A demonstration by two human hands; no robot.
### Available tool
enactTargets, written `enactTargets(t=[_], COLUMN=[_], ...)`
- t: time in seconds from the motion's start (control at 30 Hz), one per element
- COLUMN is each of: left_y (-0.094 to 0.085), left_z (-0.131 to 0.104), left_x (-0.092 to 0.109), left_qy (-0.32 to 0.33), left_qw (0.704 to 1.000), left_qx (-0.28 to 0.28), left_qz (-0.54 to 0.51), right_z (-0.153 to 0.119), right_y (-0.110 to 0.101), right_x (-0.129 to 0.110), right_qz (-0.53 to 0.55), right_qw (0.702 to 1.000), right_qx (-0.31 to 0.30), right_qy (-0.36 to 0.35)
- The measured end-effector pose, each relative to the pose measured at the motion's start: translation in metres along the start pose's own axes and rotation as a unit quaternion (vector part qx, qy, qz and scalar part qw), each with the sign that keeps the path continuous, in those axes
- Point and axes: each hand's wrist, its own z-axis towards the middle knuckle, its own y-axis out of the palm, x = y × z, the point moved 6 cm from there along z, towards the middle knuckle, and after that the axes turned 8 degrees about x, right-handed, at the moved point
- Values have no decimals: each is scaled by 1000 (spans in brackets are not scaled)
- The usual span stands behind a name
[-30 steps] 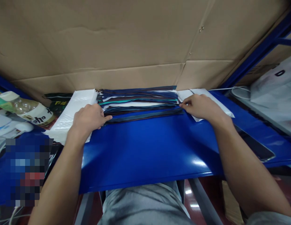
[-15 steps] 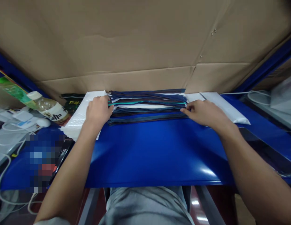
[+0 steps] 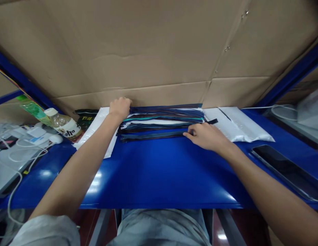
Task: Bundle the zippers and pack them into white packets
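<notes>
A row of long dark zipper-like strips (image 3: pixel 164 119), with a teal and a white one among them, lies across the back of the blue table (image 3: pixel 153 171). My left hand (image 3: pixel 120 108) is at the left end of the rearmost strips, its fingers bent around their ends; what it grips is hidden. Near the right end, my right hand (image 3: pixel 199 135) pinches the front dark strip (image 3: pixel 159 135), which lies slightly apart from the others. A short dark end sticks out just behind the right hand's knuckles.
White plastic packages (image 3: pixel 246 124) lie at the right, another white package (image 3: pixel 97 126) at the left. A phone (image 3: pixel 287 169) rests at the right. Bottles (image 3: pixel 66 124), a dark packet and white cables (image 3: pixel 33 150) are at the left. Cardboard (image 3: pixel 148 51) stands behind.
My left hand has moved back and right along the strip ends. My right hand has shifted left and toward me, and the front strip now lies more apart. The view has shifted slightly.
</notes>
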Motion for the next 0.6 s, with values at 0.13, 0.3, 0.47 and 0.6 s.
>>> enactTargets(t=[0.13,0.3,0.47,0.6], left_y=[6,10,-9,-31], left_z=[9,13,1,-33], left_x=[3,-2,2,10], left_qy=[19,12,0,-54], left_qw=[1000,1000,985,907], left_qx=[-5,6,115,236], left_qz=[19,1,-129,-346], right_z=[0,-1,-2,-3], right_y=[2,-1,-7,-12], right_x=[-2,-4,-9,-18], right_qz=[7,4,25,74], right_qw=[1000,1000,1000,996], right_qx=[-4,0,15,53], right_qy=[-2,1,-4,-21])
